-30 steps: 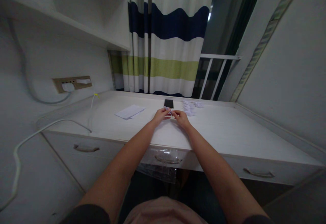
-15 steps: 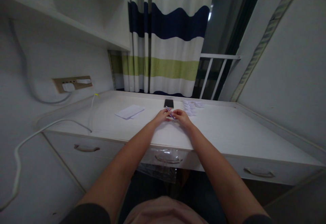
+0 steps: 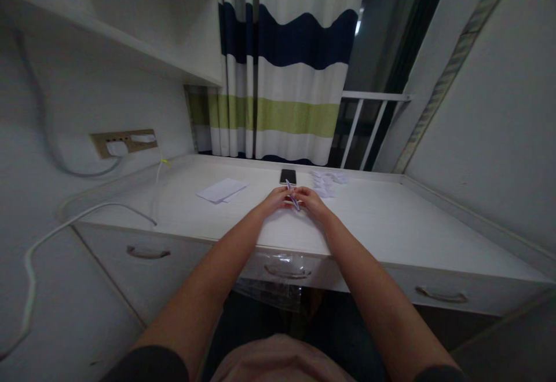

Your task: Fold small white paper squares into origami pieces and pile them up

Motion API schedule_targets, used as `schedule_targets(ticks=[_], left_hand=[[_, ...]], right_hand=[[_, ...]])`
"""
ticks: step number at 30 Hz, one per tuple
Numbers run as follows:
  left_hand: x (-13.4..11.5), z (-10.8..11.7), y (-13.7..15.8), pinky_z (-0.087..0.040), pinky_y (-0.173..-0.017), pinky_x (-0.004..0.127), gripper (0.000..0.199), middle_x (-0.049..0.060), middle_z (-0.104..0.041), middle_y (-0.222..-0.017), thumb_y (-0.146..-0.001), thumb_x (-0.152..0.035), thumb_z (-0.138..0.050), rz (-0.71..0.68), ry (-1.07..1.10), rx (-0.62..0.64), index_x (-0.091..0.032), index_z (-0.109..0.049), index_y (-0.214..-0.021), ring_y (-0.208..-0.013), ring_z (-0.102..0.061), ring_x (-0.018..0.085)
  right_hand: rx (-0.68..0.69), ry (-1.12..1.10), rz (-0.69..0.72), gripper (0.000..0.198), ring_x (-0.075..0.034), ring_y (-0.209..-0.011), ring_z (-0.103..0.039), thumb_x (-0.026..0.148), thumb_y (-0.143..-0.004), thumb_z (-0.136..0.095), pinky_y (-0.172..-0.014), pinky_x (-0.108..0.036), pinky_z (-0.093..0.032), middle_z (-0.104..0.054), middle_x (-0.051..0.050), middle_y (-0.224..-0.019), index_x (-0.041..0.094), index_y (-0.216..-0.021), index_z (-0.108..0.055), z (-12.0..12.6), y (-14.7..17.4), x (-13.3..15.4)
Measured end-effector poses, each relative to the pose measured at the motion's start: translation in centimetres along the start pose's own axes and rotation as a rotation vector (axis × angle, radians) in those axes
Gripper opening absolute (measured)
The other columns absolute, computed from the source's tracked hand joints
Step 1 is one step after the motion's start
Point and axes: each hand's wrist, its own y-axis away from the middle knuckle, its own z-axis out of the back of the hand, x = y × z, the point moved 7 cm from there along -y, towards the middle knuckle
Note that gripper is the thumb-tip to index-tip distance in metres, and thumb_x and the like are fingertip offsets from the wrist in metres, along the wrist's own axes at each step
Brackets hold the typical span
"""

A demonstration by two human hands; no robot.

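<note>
Between my two hands, just above the desk, is a narrow folded piece of pale paper [image 3: 293, 199], tilted with its upper end leaning left. My left hand [image 3: 277, 199] grips it from the left with bent fingers. From the right, my right hand [image 3: 310, 199] pinches it; some fingertips of both hands are hidden behind the paper. Beyond the hands lies a dark phone [image 3: 288, 177]. Several small folded paper pieces [image 3: 322, 185] are grouped behind my right hand. Flat sheets of white paper [image 3: 222, 190] rest to the left.
The white desk [image 3: 369, 228] has drawers along its front, with clear plastic [image 3: 278, 263] at the middle one. A white cable [image 3: 104, 205] crosses the left edge near a wall socket [image 3: 124, 141]. A striped curtain [image 3: 299, 86] hangs behind the desk.
The folded paper has turned a little in my fingers and shows more of its length below them. Both hands stay at nearly the same spot.
</note>
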Motion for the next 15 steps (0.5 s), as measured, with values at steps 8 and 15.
schedule_targets(ticks=[8,15], left_hand=[[0.11,0.00,-0.31,-0.047,-0.059,0.024,0.025,0.007,-0.064,-0.075,-0.070,-0.027,-0.066,-0.007,0.073,0.050,-0.011,-0.063,-0.090,-0.066,-0.059,0.013],[-0.23,-0.16,-0.11,-0.045,-0.059,0.023,0.025,0.004,-0.063,-0.075,-0.065,-0.016,-0.064,-0.003,0.108,0.044,-0.013,-0.062,-0.090,-0.065,-0.058,0.012]], right_hand=[[0.040,-0.108,-0.038,0.024,-0.015,-0.069,-0.058,0.032,-0.051,-0.076,-0.063,-0.028,-0.044,-0.062,0.001,-0.068,0.019,-0.060,-0.057,-0.86,0.74,0.69],[0.005,-0.145,-0.053,0.028,-0.013,-0.068,-0.057,0.032,-0.048,-0.078,-0.064,-0.027,-0.045,-0.063,0.001,-0.070,0.019,-0.061,-0.058,-0.56,0.75,0.68]])
